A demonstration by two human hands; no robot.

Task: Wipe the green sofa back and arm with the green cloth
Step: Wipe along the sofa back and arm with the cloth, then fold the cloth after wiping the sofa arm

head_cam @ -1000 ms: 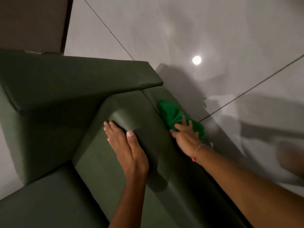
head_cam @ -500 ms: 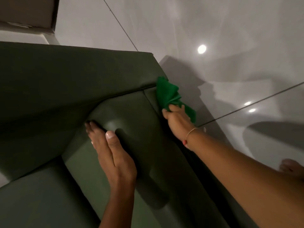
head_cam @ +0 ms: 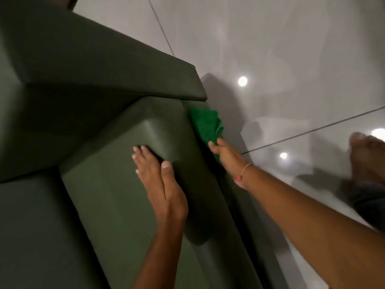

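A dark green sofa [head_cam: 100,71] fills the left half of the view, seen from above. Its back cushion [head_cam: 116,184] runs toward me, and the wide arm crosses the top left. My left hand [head_cam: 160,180] lies flat on the cushion's top, fingers together and pressing a dent into it. My right hand [head_cam: 226,155] reaches over the outer rear side of the sofa and grips a bright green cloth [head_cam: 206,126]. The cloth is pressed against the rear face just below the arm's corner. A thin bracelet circles my right wrist.
Glossy pale floor tiles [head_cam: 281,49] with dark grout lines lie to the right, mirroring ceiling lights. A bare foot [head_cam: 366,155] stands on the floor at the right edge. The sofa seat [head_cam: 31,236] shows at the lower left.
My right hand slid the cloth up the sofa's rear side toward the arm's corner and holds it near there now. My left hand stayed pressed on the cushion. The camera shifted.
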